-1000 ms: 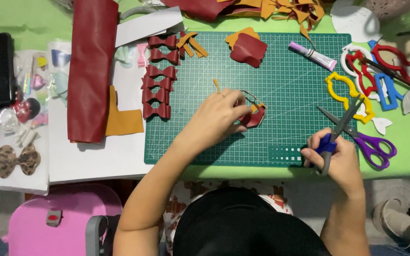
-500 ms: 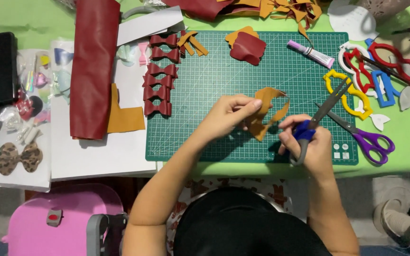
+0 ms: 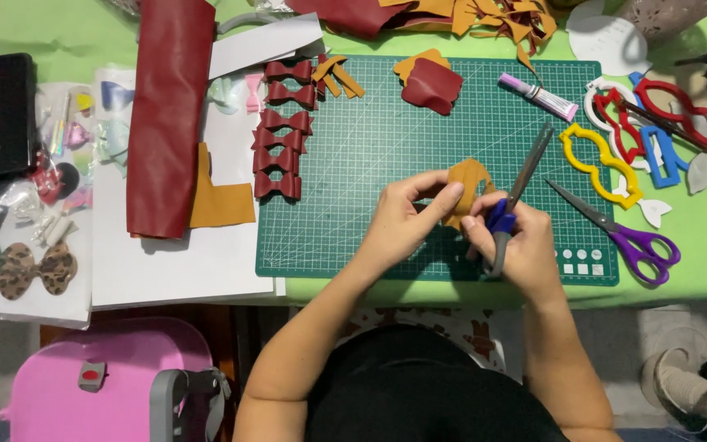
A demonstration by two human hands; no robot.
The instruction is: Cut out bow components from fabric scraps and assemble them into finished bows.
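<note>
Head: hands pinch tan piece (w/ scissors).

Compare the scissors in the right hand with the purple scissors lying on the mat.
The blue scissors are held in the right hand; the purple scissors lie untouched, partly on the green mat. The blue scissors' blades look shut and point up and away from the person; the purple scissors' blades point up-left, handles toward the mat's lower right corner. Handle colours differ: blue against purple. Both have grey metal blades.
</note>
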